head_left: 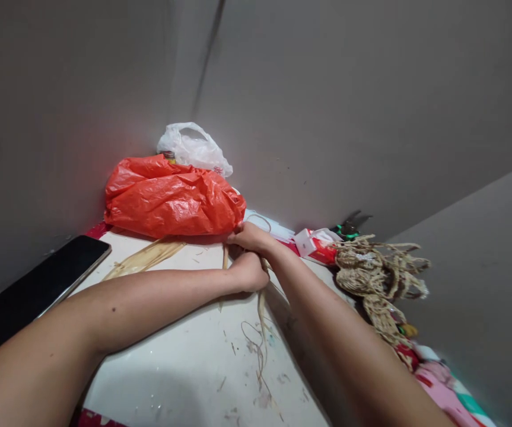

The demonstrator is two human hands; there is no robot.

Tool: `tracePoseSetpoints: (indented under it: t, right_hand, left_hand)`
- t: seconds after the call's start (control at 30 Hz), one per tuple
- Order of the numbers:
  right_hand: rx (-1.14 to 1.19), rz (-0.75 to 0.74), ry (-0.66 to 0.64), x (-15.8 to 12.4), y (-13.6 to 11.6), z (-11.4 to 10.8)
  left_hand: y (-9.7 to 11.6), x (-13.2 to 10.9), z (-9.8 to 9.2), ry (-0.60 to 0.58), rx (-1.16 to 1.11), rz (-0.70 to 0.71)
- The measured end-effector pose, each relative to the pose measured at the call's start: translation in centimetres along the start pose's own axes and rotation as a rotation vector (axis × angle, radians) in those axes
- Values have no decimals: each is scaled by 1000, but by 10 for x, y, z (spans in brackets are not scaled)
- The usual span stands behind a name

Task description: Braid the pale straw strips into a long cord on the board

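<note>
My left hand is closed in a fist over the white board, and pale straw-coloured fibre strips trail out from beneath it towards me. Just beyond it, touching it, my right hand is closed with its fingertips pinched close to the front of a red plastic bag. A short length of the same fibre shows below those fingertips. What lies between the two hands is mostly hidden. A flat bundle of wider fibre strips lies on the board behind my left forearm.
A black phone lies at the left. Behind the red bag sits a white plastic bag. Along the right edge are a red and white packet, dark pliers-like tools, braided cord bundles and pink cloth. Grey walls enclose the corner.
</note>
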State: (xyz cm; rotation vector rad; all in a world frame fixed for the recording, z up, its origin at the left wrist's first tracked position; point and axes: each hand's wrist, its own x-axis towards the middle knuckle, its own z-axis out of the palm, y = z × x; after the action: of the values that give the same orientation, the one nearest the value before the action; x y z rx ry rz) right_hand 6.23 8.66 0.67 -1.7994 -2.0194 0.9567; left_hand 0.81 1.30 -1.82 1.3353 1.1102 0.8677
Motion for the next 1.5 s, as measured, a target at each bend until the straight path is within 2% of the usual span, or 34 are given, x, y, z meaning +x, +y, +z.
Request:
tracePoseSetpoints:
  t: [0.1,0.2,0.27,0.33,0.4,0.53,0.67,0.77,0.97,1.07,1.23,1.37,1.5]
  right_hand:
    - [337,50,139,-16,2,-17]
    - [799,12,304,-40,5,-48]
    - [989,-27,305,-60,8,-68]
    - [1065,-4,247,-82,15,-77]
    - [1043,46,155,-102,23,-73]
    - [842,151,-21,-124,45,-38]
    - [799,151,-12,-126,60,-10]
    - [811,139,6,-127,63,-8]
    - [906,123,-76,-136,66,-12]
    - [927,104,-38,-138,66,-2]
    - [855,30,98,-141,63,13]
    - [805,-27,198,-144,58,17]
    - [799,-59,232,-145,53,20]
  left_hand:
    - [0,0,-4,-65,194,68]
    - [-2,3,-6,-89,376,111]
    - [-4,5,-5,-83,370,102]
    - [-5,6,-4,-92,324,86]
    - [-5,5,-3,-96,276,67]
    - [-3,3,-4,-100,224,52]
    - [-2,3,-4,-147,195,20]
    - [-2,3,-4,-151,140,1]
    - [-3,4,-3,-134,171,16]
    - [-2,4,-3,-130,190,25]
    - [0,2,-2,-90,256,91]
    - [0,3,0,-87,278,114]
    - [-1,3,2,-86,288,113]
